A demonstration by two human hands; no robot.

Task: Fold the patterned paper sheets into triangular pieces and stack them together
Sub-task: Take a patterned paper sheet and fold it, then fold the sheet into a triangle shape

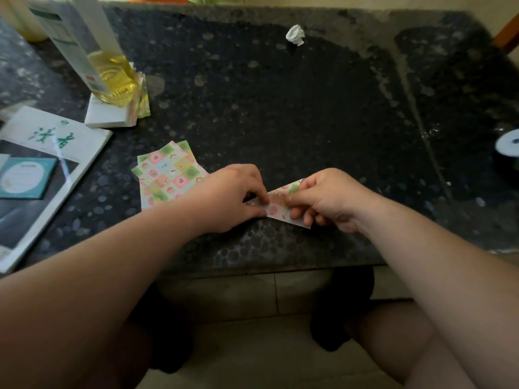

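A folded strip of patterned paper (276,204) lies near the front edge of the dark speckled table (280,108). My left hand (227,197) pinches its left part between curled fingers and thumb. My right hand (325,199) grips its right part, fingers curled under the paper. The hands hide much of the piece. A loose pile of flat patterned sheets (168,172) lies just left of my left hand, partly under my wrist. More patterned pieces (141,101) are tucked beside a white block under a bottle at the back left.
A bottle of yellow liquid (112,77) stands on a white block (108,115) at the back left. A booklet (42,164) with a teal card (25,178) lies at the left. A crumpled white wad (295,35) sits far back. A tape roll (508,143) is at the right edge.
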